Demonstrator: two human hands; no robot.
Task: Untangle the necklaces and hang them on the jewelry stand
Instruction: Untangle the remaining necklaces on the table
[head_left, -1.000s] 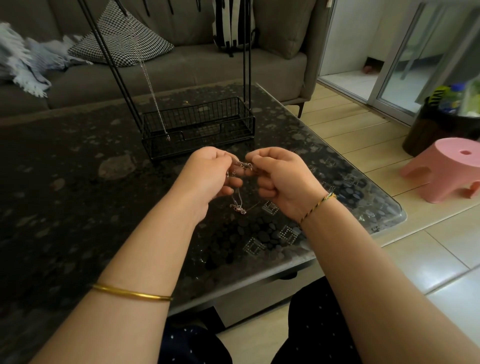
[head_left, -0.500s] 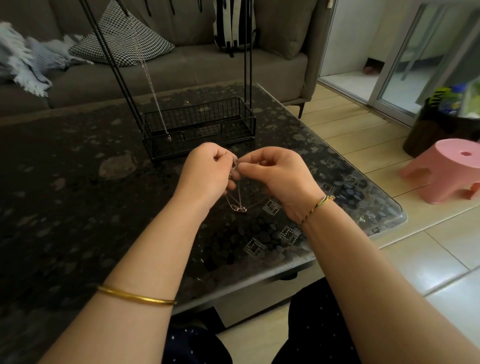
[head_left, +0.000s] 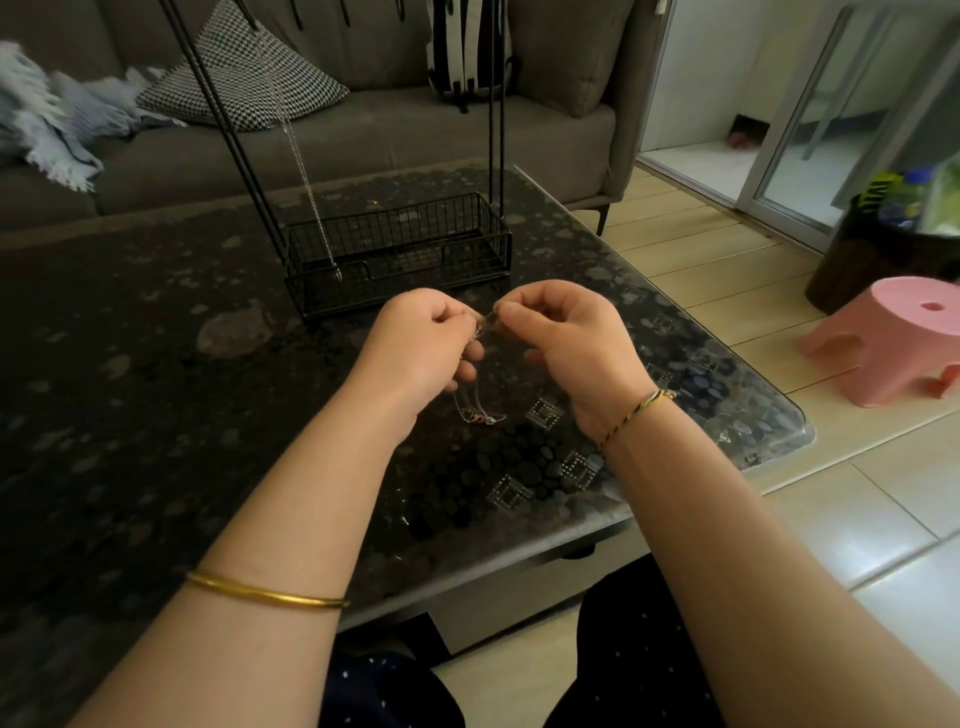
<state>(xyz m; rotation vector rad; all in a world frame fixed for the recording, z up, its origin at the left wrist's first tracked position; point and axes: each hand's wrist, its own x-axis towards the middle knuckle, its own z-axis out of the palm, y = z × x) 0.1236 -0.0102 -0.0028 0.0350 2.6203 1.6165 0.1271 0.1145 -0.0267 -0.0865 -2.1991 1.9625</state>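
Necklaces (head_left: 480, 414), thin tangled silver chains, pinched by curled fingertips of left hand (head_left: 421, 343) and right hand (head_left: 571, 348); black wire jewelry stand (head_left: 400, 252) at 12 o'clock.

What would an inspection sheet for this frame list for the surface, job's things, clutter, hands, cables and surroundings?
Surface: dark pebble-patterned glass coffee table.
Job's things: tangled necklaces dangle from both hands, pendants low over the table, contact unclear. Black jewelry stand with a wire basket base stands behind them. One silver chain hangs on it.
Clutter: nothing seen.
Hands: left hand and right hand are close together, each pinching the necklaces.
Cables: nothing seen.
Surroundings: grey sofa with checked cushion behind the table; pink stool and sliding glass door to the right.
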